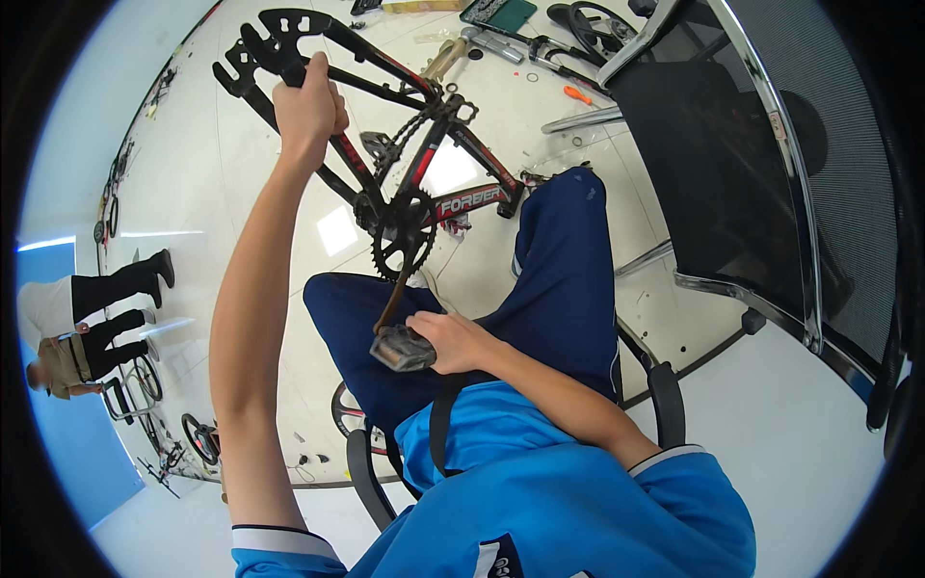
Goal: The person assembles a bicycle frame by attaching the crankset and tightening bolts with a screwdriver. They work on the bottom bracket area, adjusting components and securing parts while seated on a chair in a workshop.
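A black and red bicycle frame [467,202] without wheels is tilted over the floor in front of my knees. My left hand [310,111] is closed around one of its rear stays, close to the dropouts [281,46]. My right hand [449,340] grips a worn grey pedal [403,351] over my lap. A rusty crank arm [391,306] joins that pedal to the dark chainring [403,243]. The other pedal [380,146] shows beyond the chainring. A chain [409,130] runs along the frame. My fingers partly hide the stay and the pedal.
A black mesh chair [703,173] with chrome legs stands close on the right. Farther off lie an orange-handled tool [577,94], a bicycle fork [559,58] and a green tray [501,13]. Two people [82,318] stand at the left near bicycle parts. I am seated in an armchair.
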`<state>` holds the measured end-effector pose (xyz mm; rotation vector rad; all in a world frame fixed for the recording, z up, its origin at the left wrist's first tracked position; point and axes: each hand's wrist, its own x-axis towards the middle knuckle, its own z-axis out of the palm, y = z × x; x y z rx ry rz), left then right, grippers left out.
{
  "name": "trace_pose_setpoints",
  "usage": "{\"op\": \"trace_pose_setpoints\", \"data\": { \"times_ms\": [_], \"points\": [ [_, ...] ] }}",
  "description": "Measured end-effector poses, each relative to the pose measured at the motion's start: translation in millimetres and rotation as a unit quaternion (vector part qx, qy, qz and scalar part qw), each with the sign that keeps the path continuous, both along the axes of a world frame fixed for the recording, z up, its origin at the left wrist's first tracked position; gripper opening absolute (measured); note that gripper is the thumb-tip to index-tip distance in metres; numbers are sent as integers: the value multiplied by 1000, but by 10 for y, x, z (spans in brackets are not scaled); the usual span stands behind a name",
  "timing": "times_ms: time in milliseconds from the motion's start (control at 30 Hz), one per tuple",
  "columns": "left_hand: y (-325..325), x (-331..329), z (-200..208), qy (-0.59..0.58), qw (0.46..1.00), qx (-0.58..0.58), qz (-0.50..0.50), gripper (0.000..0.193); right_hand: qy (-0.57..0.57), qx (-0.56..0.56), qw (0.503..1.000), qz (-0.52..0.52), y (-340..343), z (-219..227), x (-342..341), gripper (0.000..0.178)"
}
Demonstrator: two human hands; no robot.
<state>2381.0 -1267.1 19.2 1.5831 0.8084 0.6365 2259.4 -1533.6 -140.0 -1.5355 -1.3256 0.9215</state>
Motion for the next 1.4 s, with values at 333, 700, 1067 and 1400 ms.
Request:
{"op": "trace_pose_setpoints", "data": {
  "times_ms": [333,700,1067,1400],
  "points": [
    [-315,-357,-2,-7,1000,-17,2,49,60,142,984,-93,276,446,96,26],
    [-656,-478,251,19,999,26,-17,45,75,100,992,-14,-188,632,216,24],
    [-432,-635,129,-24,1000,8,-9,47,51,65,996,-37,-395,142,-28,30],
    [-571,-68,178,28,992,84,-95,45,88,120,980,-130,-140,209,-69,38]
  ]
}}
